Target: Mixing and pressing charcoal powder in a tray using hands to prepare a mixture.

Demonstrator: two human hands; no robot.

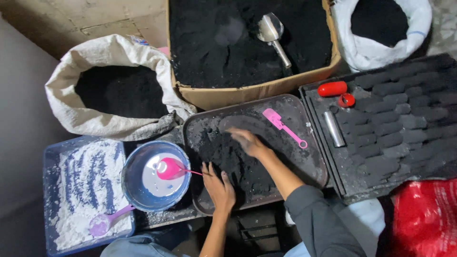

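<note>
The right hand (246, 142) lay flat and open, fingers spread, palm pressed down on the heap of black powder (228, 159) in the dark tray (312, 164); it held nothing. The left hand (219, 186) rested open too, fingers splayed on the near edge of the same heap, close to the tray's front rim, also holding nothing. The powder sat mostly in the tray's left half, between and under both hands. Just past the right hand, a pink spoon (283, 126) lay on the bare part of the tray, apart from the heap. Left of the tray stood a blue bowl (135, 190) with white liquid and a pink scoop (170, 168) resting in it, its handle pointing toward the left hand. Further left was a blue tub (47, 162) of white powder with a purple spoon (107, 221) in it. Beyond the tray sat a cardboard box (247, 93) of black powder with a metal scoop (272, 33), flanked by two white sacks (109, 52) of black material. To the right, a black mould tray (428, 181) held rows of dark blocks, a red cylinder (332, 88) and a metal tube (334, 128).
</note>
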